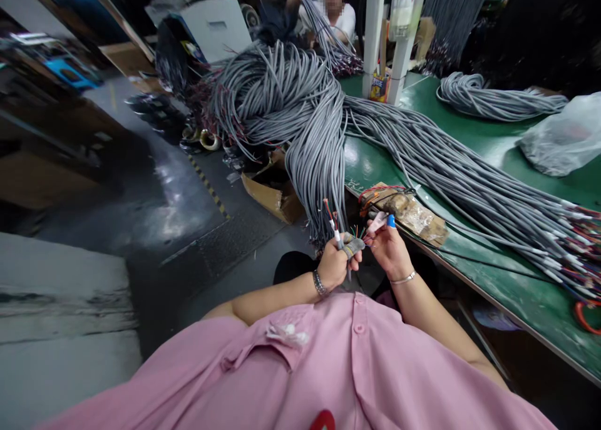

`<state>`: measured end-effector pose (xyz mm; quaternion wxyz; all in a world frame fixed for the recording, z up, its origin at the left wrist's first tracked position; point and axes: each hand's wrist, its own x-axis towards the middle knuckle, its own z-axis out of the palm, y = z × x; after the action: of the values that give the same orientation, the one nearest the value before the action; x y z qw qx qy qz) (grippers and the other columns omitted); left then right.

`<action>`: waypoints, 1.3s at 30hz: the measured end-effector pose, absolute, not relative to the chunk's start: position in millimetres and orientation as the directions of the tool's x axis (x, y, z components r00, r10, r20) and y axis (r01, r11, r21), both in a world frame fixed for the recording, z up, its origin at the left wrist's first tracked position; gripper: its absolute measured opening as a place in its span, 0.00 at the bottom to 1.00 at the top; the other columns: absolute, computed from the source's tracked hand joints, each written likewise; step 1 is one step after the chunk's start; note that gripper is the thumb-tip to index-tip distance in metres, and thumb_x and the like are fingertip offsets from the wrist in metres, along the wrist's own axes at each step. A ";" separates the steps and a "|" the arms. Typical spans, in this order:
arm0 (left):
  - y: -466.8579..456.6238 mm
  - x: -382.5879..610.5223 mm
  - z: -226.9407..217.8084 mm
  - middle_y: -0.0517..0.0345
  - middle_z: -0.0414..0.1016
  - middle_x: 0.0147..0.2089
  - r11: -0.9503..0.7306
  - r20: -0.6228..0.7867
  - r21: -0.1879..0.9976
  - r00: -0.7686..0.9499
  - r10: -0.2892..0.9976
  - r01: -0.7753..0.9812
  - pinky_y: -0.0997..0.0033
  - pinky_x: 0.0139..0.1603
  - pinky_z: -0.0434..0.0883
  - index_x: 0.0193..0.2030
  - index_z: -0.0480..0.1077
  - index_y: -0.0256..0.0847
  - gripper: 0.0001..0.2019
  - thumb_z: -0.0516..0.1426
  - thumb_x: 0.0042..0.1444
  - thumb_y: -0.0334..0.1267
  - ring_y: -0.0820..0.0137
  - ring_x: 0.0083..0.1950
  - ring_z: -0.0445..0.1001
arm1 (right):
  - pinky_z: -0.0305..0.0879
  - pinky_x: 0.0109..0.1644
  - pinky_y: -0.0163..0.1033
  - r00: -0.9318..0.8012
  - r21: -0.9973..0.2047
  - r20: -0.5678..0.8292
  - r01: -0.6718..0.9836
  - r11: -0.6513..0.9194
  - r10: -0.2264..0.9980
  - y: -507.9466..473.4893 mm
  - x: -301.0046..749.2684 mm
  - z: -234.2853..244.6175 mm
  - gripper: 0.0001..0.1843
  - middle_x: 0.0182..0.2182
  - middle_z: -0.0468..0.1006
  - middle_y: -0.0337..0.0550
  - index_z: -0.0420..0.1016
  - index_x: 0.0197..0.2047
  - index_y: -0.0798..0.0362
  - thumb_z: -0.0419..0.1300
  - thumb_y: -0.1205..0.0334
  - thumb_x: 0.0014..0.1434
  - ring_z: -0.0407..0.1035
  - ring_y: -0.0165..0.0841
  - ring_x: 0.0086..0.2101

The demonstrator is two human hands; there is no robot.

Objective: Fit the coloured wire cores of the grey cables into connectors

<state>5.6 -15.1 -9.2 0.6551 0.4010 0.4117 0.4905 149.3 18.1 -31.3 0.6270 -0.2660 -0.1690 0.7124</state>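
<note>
Green table (pixel 366 161) runs down the right of the frame. At centre, the left hand (pixel 334 266) curls round a grey cable (pixel 339 243); the right hand (pixel 392 250), with 1 pink cover (pixel 375 222) and 1 blue cover (pixel 391 221), is at thin wires (pixel 357 232), though I cannot tell whether it pinches them. Beyond, a cable pile (pixel 277 98) fills upper centre; at top, 1 co-worker (pixel 346 24) holds a bundle (pixel 323 24).

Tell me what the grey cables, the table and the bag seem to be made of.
Cables: probably plastic jackets; smooth, satin grey, bending in loose curves, with thin coloured wires at the ends.
Table: green top, perhaps laminate or a rubber mat; it shows glossy reflections, but the exact material is unclear.
Bag: likely thin plastic film; translucent, crumpled, shiny.
</note>
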 end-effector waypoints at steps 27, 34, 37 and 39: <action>-11.6 8.6 -12.4 0.63 0.69 0.19 0.263 -0.222 0.932 0.180 0.958 -0.248 0.79 0.13 0.52 0.28 0.64 0.38 0.15 0.61 0.50 0.47 0.79 0.13 0.63 | 0.67 0.31 0.35 -0.122 -0.624 -0.189 -0.751 -0.215 0.974 17.9 150.3 -38.9 0.27 0.36 0.79 0.40 0.75 0.34 0.48 0.57 0.32 0.52 0.69 0.29 0.29; -19.8 -2.0 -17.7 0.62 0.70 0.20 0.204 -0.166 0.961 0.202 0.965 -0.185 0.79 0.15 0.56 0.27 0.62 0.38 0.17 0.61 0.51 0.49 0.79 0.14 0.65 | 0.69 0.39 0.38 -0.315 -0.836 -0.217 -0.429 -0.342 0.924 -1.7 170.3 -29.5 0.22 0.36 0.79 0.45 0.78 0.38 0.53 0.67 0.44 0.49 0.71 0.31 0.33; -20.9 -3.4 -18.1 0.62 0.70 0.21 0.181 -0.143 0.970 0.223 0.964 -0.163 0.79 0.15 0.56 0.27 0.63 0.38 0.17 0.61 0.52 0.50 0.78 0.15 0.65 | 0.67 0.39 0.36 -0.330 -0.899 -0.192 -0.318 -0.300 0.924 -7.7 173.9 -24.3 0.17 0.35 0.78 0.42 0.78 0.40 0.52 0.69 0.52 0.50 0.70 0.29 0.33; -21.3 -3.8 -17.5 0.61 0.70 0.21 0.169 -0.130 0.973 0.234 0.964 -0.157 0.78 0.14 0.56 0.27 0.64 0.38 0.17 0.60 0.52 0.50 0.78 0.15 0.65 | 0.66 0.39 0.35 -0.323 -0.923 -0.177 -0.273 -0.270 0.930 -10.1 174.2 -22.2 0.16 0.35 0.78 0.41 0.78 0.41 0.52 0.69 0.54 0.50 0.70 0.29 0.33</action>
<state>-3.8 -21.3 -17.5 0.6312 0.4674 0.4315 0.4438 174.2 -10.1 -22.2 0.4322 -0.3893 -0.4219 0.6954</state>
